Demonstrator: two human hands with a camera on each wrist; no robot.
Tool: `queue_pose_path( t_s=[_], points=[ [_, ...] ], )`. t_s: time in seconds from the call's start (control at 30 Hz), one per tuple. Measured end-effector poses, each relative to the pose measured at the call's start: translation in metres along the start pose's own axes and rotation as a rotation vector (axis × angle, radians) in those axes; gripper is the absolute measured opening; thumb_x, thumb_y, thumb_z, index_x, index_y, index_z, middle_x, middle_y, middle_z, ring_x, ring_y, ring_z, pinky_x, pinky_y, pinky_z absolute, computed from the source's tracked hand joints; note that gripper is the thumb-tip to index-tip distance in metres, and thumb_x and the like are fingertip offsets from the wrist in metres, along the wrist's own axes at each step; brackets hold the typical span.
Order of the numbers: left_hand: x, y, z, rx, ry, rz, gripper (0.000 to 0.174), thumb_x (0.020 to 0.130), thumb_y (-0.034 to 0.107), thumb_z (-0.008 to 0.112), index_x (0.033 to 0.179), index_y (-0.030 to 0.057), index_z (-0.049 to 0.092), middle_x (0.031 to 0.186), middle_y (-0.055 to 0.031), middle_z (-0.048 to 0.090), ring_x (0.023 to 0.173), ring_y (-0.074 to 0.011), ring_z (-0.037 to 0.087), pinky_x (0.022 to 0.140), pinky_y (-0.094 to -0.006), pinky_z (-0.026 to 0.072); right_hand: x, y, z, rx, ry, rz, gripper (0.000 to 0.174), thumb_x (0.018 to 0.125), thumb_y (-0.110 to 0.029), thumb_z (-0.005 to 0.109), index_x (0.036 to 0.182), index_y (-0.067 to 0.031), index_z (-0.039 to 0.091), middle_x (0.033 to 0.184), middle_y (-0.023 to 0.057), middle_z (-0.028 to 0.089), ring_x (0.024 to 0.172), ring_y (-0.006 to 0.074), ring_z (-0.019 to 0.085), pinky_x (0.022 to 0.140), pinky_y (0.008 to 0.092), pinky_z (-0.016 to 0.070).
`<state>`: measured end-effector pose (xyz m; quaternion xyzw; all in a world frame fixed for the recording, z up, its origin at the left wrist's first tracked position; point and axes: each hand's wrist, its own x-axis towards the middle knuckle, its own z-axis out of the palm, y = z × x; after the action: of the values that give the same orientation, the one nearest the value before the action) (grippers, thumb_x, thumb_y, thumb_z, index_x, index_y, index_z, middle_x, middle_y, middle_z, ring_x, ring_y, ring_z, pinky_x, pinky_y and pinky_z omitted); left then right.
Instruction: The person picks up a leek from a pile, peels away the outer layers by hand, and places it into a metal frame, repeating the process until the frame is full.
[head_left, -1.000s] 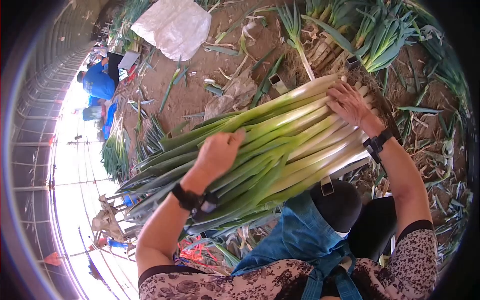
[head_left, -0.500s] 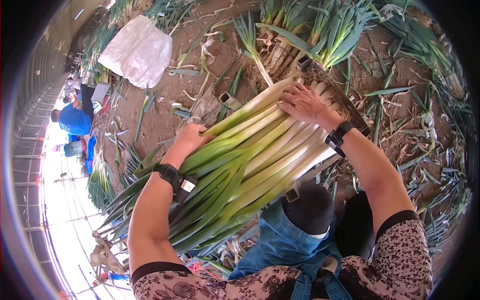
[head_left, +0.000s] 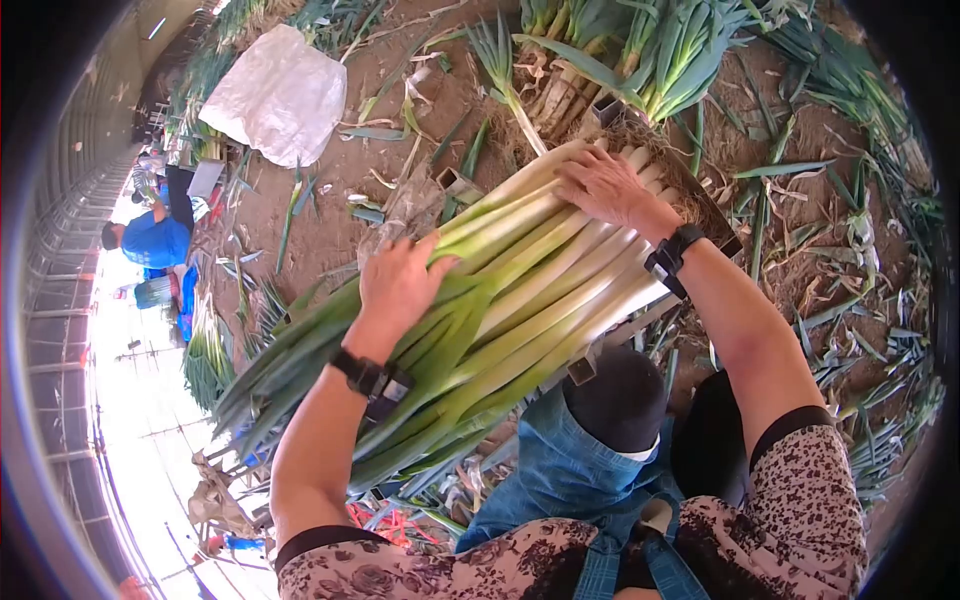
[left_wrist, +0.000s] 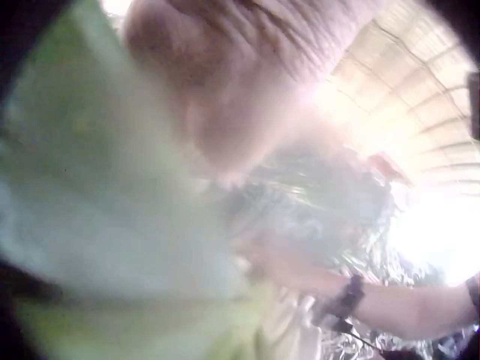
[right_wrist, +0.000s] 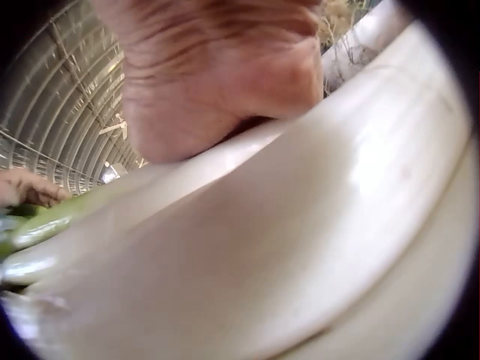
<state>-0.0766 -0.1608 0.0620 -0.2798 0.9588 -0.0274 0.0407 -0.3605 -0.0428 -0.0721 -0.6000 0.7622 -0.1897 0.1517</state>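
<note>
A thick bundle of leeks (head_left: 540,290) lies slantwise in front of me, white root ends at upper right and green leaves at lower left. My left hand (head_left: 398,283) rests on its far side where white turns to green, fingers extended and thumb apart. Over the white stalks near the roots lies my right hand (head_left: 610,190), its fingers bent lightly against the upper leeks. The right wrist view shows the right palm (right_wrist: 217,90) close above a white stalk (right_wrist: 300,225). Blurred leaves (left_wrist: 112,172) fill much of the left wrist view, below the left hand (left_wrist: 232,82).
Metal frame ends (head_left: 460,187) stick out around the bundle. More leeks (head_left: 670,60) stand at the back, near a white sack (head_left: 277,95) on the soil. Loose leaves litter the ground at right. A person in blue (head_left: 155,237) is far left.
My left hand went from atop the leaves to the bundle's far edge, then back onto its top with fingers extended. The right hand stays on the white ends. The head view has shifted.
</note>
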Motion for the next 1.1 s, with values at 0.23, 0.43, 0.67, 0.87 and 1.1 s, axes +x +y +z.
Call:
queue_pose_path(
  t_s=[0.23,0.43,0.67,0.87,1.1],
  points=[
    [0.001,-0.010,0.018,-0.061,0.094,0.009,0.045,0.082,0.046,0.067,0.116,0.0173,0.067,0.082,-0.0173,0.063,0.083,-0.0355,0.064,0.072,-0.0466,0.0501,0.019,0.022,-0.012,0.155,-0.081,-0.100,0.036,0.085,-0.036,0.065,0.116,-0.0179,0.067,0.118,0.0087,0.062,0.111,0.0292,0.057,0.090,0.0411,0.0482],
    [0.004,0.009,0.002,-0.100,-0.194,-0.257,0.046,0.079,0.044,0.071,0.117,0.0168,0.068,0.112,-0.0177,0.061,0.100,-0.0364,0.059,0.083,-0.0454,0.0493,0.023,0.006,-0.022,0.176,-0.121,0.143,0.029,0.085,-0.034,0.066,0.111,-0.0225,0.070,0.105,0.0096,0.068,0.102,0.0288,0.063,0.083,0.0348,0.0513],
    [0.010,-0.013,0.022,-0.101,-0.072,-0.107,0.041,0.081,0.034,0.072,0.114,0.0107,0.068,0.113,-0.0138,0.060,0.105,-0.0361,0.055,0.089,-0.0435,0.0455,0.021,0.013,0.005,0.167,-0.092,0.099,0.063,0.087,-0.055,0.058,0.135,-0.0158,0.051,0.144,0.0069,0.044,0.134,0.0266,0.039,0.111,0.0524,0.0272],
    [0.006,-0.013,0.021,-0.140,-0.087,0.004,0.048,0.087,0.037,0.064,0.126,0.0079,0.061,0.116,-0.0190,0.059,0.108,-0.0378,0.053,0.093,-0.0426,0.0427,-0.064,-0.042,-0.005,-0.020,0.034,-0.310,0.061,0.082,-0.055,0.063,0.130,-0.0177,0.053,0.144,0.0093,0.045,0.137,0.0280,0.036,0.114,0.0576,0.0203],
    [-0.016,0.023,-0.024,0.063,-0.347,0.036,0.121,0.060,0.065,0.076,0.150,0.0070,0.020,0.146,-0.0239,0.034,0.127,-0.0424,0.038,0.106,-0.0550,0.0256,-0.055,-0.064,0.010,0.054,0.249,-0.282,0.031,0.072,-0.036,0.076,0.091,-0.0138,0.066,0.103,0.0055,0.061,0.102,0.0265,0.055,0.092,0.0452,0.0421]
  ],
)
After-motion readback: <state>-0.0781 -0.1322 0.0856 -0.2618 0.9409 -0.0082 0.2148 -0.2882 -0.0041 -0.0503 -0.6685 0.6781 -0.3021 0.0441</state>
